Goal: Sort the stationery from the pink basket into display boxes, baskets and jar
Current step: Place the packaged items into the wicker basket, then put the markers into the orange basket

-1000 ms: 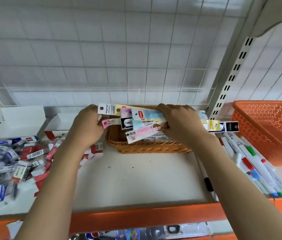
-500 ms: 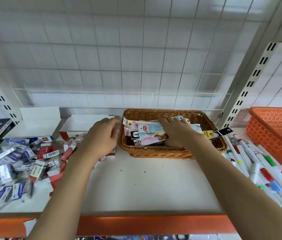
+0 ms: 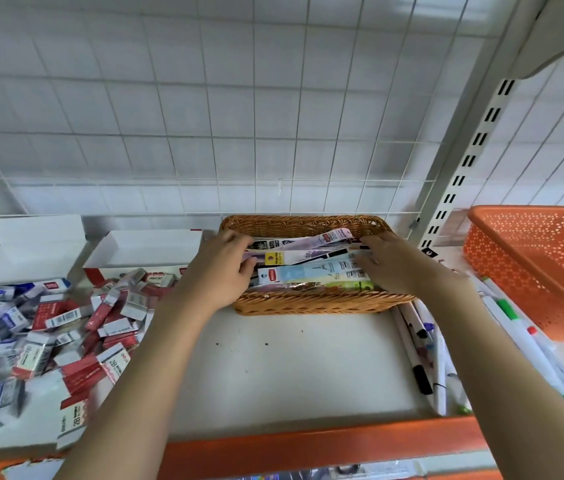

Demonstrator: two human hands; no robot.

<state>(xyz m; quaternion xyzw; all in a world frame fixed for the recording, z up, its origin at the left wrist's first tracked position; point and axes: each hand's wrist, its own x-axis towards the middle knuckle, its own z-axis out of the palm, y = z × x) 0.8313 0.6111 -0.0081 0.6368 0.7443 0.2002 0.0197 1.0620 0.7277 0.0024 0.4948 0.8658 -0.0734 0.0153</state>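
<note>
**Hands settle flat packets into wicker basket on shop shelf**

Both hands work inside the wicker basket (image 3: pixel 308 303) at 12 o'clock on the white shelf (image 3: pixel 291 368). The left hand (image 3: pixel 219 271) curls its fingers around the left ends of the flat packets (image 3: pixel 311 268), while the right hand (image 3: pixel 393 263) lays nearly straight fingers on their right ends, pressing rather than clutching. The packets lie lengthwise in the basket, one pale strip tilted up toward the rear rim. The step in hand appears to be squaring this bundle in its container. Next, both hands would need to let go and draw back without dragging packets out. Loose eraser boxes (image 3: pixel 65 327) crowd 9 o'clock, markers (image 3: pixel 422 344) lie at 3 o'clock, and an orange basket (image 3: pixel 533 268) stands at 2 o'clock. No pink basket is in view.
</note>
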